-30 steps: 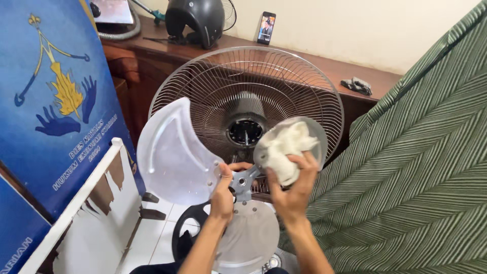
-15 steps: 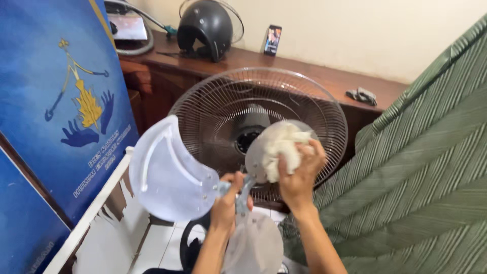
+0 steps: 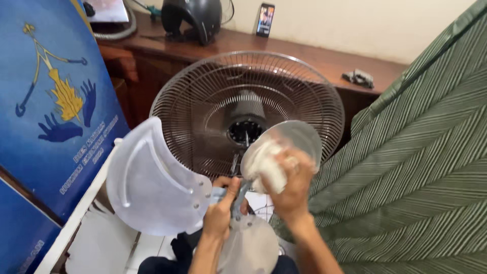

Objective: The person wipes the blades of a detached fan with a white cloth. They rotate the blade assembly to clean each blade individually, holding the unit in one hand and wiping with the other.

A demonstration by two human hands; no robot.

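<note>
My left hand (image 3: 221,209) grips the grey metal hub of a three-bladed fan propeller with translucent white blades (image 3: 152,180). One blade points left, one up to the right (image 3: 297,137), one down between my arms. My right hand (image 3: 289,187) presses a crumpled white cloth (image 3: 266,162) against the upper right blade. Behind the propeller stands the fan's round wire rear guard (image 3: 203,96) with the motor and its bare shaft (image 3: 245,133) at the centre.
A blue printed banner (image 3: 50,101) leans at the left above a white board. A green striped fabric (image 3: 421,167) fills the right. Behind is a wooden sideboard (image 3: 314,61) with a black helmet (image 3: 190,18), an upright phone (image 3: 264,20) and a small dark object (image 3: 359,78).
My right hand with the cloth has slid down the upper right blade toward the hub. The propeller has tilted and the left blade has come closer. The view shifted.
</note>
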